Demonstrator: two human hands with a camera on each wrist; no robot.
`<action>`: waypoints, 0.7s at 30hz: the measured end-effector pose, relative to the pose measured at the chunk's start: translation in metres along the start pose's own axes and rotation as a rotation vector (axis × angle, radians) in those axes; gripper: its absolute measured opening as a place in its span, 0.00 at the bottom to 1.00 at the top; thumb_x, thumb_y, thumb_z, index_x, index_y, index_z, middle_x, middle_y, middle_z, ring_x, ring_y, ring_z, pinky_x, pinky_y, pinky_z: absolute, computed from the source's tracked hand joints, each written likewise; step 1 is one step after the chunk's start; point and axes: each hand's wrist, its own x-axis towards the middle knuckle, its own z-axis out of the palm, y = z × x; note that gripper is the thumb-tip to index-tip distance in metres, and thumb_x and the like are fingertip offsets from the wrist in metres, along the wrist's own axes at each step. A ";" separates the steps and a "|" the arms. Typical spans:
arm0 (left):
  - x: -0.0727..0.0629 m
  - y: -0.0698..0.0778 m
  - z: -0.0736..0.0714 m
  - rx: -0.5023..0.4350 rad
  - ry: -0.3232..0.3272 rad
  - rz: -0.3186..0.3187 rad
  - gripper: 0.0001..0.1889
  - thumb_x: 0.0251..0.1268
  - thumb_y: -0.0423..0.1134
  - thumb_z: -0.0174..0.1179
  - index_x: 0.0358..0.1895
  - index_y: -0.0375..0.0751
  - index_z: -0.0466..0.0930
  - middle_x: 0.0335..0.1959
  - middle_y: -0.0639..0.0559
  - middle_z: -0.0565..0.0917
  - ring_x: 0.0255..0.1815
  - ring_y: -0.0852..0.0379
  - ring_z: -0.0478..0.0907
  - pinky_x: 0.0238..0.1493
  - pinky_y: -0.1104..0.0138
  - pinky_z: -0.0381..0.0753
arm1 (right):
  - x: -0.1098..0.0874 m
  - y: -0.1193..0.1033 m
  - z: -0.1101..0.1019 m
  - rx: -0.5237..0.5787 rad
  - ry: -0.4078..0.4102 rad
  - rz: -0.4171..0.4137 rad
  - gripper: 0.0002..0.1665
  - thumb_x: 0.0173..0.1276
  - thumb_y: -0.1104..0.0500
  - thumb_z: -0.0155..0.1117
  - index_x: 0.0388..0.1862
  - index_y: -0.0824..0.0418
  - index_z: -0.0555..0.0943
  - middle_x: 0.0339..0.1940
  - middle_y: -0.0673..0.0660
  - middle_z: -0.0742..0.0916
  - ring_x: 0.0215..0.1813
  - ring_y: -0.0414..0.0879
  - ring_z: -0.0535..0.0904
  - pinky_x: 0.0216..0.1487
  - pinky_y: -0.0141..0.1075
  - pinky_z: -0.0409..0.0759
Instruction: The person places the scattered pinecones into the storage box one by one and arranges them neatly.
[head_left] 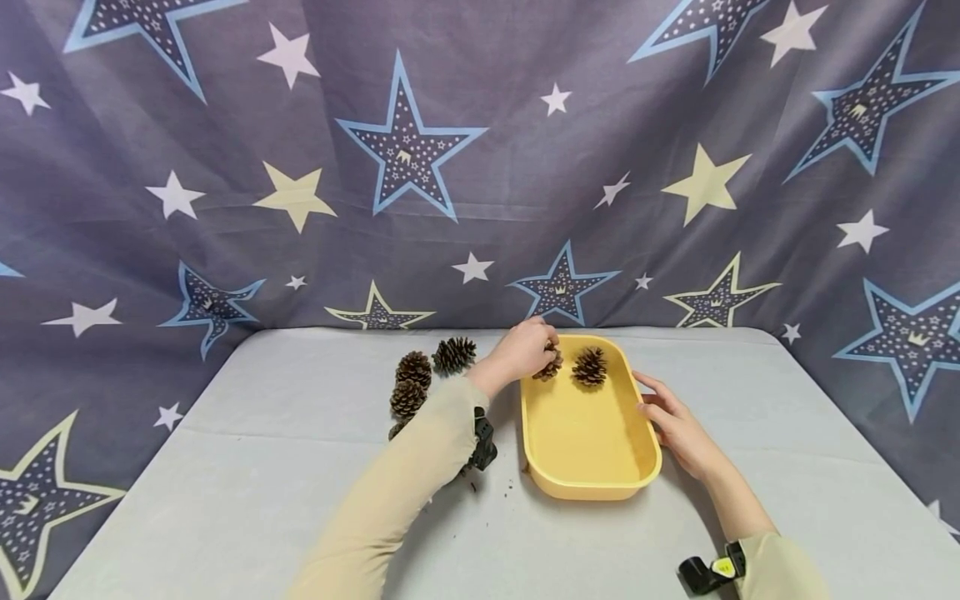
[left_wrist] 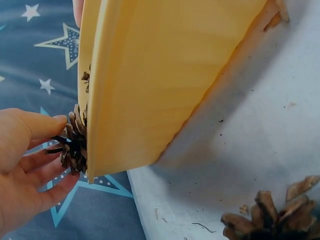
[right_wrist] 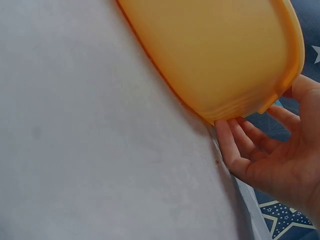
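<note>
My left hand (head_left: 521,354) pinches a pine cone (left_wrist: 75,142) between thumb and fingers at the far left corner of a yellow plastic tub (head_left: 585,425). That cone overlaps the tub's rim in the left wrist view. Inside the tub, toward its far end, lies another pine cone (head_left: 590,367). My right hand (right_wrist: 280,145) touches the outside of the tub's right wall, fingers spread and lightly bent, with the fingertips against the wall and rim.
Left of the tub, several pine cones (head_left: 414,371) lie in a loose row, partly hidden by my left sleeve (head_left: 408,475). Small brown bits (head_left: 474,487) are scattered on the pale tabletop (head_left: 247,467). A star-patterned cloth (head_left: 480,167) hangs along the table's back edge.
</note>
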 end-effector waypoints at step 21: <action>0.006 0.002 0.016 0.006 -0.064 -0.032 0.13 0.63 0.41 0.55 0.50 0.46 0.78 0.48 0.50 0.76 0.50 0.54 0.75 0.48 0.64 0.76 | 0.002 0.002 -0.003 -0.009 0.019 0.024 0.33 0.69 0.58 0.47 0.72 0.54 0.51 0.58 0.68 0.67 0.46 0.45 0.77 0.40 0.40 0.80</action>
